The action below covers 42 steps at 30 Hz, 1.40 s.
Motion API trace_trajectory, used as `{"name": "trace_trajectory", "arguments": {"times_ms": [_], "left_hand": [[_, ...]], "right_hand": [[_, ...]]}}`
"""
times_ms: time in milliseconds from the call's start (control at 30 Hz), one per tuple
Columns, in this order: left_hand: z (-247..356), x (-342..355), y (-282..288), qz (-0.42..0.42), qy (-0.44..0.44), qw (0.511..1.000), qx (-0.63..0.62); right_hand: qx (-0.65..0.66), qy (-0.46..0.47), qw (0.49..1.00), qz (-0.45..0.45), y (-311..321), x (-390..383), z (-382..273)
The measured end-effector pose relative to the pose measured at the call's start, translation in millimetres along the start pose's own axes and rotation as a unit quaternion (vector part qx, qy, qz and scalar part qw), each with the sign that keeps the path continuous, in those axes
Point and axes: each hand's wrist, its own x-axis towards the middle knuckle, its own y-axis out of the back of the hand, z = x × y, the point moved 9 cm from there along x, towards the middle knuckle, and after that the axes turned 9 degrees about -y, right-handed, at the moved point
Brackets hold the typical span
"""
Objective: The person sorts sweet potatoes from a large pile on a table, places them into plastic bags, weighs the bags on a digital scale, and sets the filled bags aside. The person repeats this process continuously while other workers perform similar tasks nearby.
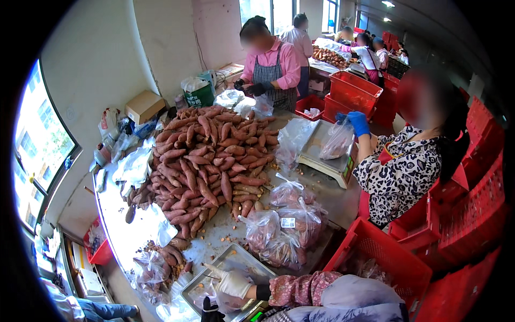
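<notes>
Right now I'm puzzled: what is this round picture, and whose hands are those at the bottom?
A camera on a person's head took it, looking down; its wide lens bends straight edges. The hands at the bottom are that person's: the right hand, in a white glove, is over a metal tray, and the left hand, in black, is partly cut off. A clear bag lies by the right hand, but I can't tell whether either grip is closed. On the table are a big heap of sweet potatoes and some filled bags. At the right, a co-worker's blue-gloved hand holds another bag at a scale.
</notes>
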Motion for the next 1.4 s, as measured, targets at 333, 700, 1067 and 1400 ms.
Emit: {"name": "trace_trajectory", "arguments": {"times_ms": [333, 700, 1067, 1400], "left_hand": [[-50.3, -0.3, -33.1, 0.082, 0.289, 0.882, -0.364], [-84.4, -33.5, -38.6, -0.015, 0.227, 0.962, -0.152], [-102.4, -15.5, -62.7, -0.245, 0.44, 0.861, 0.065], [-38.7, -21.1, 23.4, 0.079, 0.281, 0.912, -0.288]], "right_hand": [[0.155, -0.051, 0.947, -0.276, -14.7, -46.3, -93.6], [0.418, -0.436, 0.711, -0.359, -19.9, -48.8, -17.6], [0.545, -0.472, 0.585, -0.373, -39.5, -33.9, -16.9], [0.04, 0.113, 0.962, -0.246, -32.9, -45.9, -39.5]]}}
